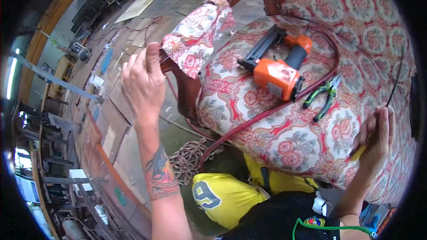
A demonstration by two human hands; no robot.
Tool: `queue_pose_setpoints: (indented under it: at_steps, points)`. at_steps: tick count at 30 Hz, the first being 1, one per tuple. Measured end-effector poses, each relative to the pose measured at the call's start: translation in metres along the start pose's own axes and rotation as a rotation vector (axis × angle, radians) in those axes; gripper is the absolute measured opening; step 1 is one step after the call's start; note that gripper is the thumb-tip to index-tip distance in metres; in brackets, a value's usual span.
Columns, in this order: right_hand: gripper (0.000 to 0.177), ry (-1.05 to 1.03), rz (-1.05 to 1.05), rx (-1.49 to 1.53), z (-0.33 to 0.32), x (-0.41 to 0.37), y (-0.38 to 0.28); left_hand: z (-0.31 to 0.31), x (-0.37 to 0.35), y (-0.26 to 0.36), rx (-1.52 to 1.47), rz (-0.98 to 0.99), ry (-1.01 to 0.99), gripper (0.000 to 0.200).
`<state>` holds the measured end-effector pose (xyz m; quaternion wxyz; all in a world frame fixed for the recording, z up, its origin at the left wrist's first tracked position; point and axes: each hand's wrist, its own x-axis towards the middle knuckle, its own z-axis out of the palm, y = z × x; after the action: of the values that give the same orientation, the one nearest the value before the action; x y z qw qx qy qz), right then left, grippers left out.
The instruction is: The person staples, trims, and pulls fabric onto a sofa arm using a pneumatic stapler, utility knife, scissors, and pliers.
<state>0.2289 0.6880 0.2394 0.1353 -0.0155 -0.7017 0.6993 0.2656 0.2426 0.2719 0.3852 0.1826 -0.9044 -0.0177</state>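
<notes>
My left hand (144, 80) is closed at the front end of the chair's wooden armrest (187, 91), its thumb up and its fingers partly hidden behind. Patterned fabric (193, 33) with roses covers the top of that armrest. At the right, my right hand (377, 133) grips a slim tool (396, 82) whose long dark shaft points up and whose yellow end shows below the fist. Between my hands, an orange and black staple gun (278, 78) lies on the flowered seat (284, 138). Green and black pliers (324, 98) rest beside it.
A red air hose (249, 122) runs across the seat and down over its front edge. Tangled rope (189, 158) lies on the floor by my yellow-clad knee. A flowered backrest (342, 4) rises behind the seat. Boards (142, 4) lie on the floor farther back.
</notes>
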Motion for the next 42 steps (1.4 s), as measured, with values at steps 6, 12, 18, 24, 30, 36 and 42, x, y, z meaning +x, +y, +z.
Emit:
queue_pose_setpoints:
  at_steps: [6,12,18,24,30,36,42]
  points:
    - [0.028,-0.748,0.674,0.652,0.181,-0.099,0.0,0.004,0.002,0.015,0.061,-0.043,-0.047,0.071]
    - [0.031,-0.618,0.603,0.796,0.281,-0.113,0.026,0.007,0.002,0.011,0.128,-0.002,-0.063,0.064]
    - [0.029,-0.679,0.643,0.858,0.274,-0.115,0.035,0.009,-0.001,0.015,0.179,0.014,-0.024,0.063]
    - [0.025,-0.646,0.663,0.834,0.273,-0.113,0.033,0.012,0.0,0.013,0.178,0.033,-0.01,0.061]
    - [0.025,-0.665,0.695,0.86,0.267,-0.105,0.043,0.011,-0.001,0.019,0.146,0.013,-0.019,0.062]
    - [0.025,-0.731,0.736,0.929,0.264,-0.097,0.041,0.012,-0.001,0.016,0.154,0.047,0.003,0.061]
    - [0.025,-0.788,0.843,1.074,0.263,-0.095,0.044,0.011,-0.001,0.015,0.176,0.048,-0.015,0.062]
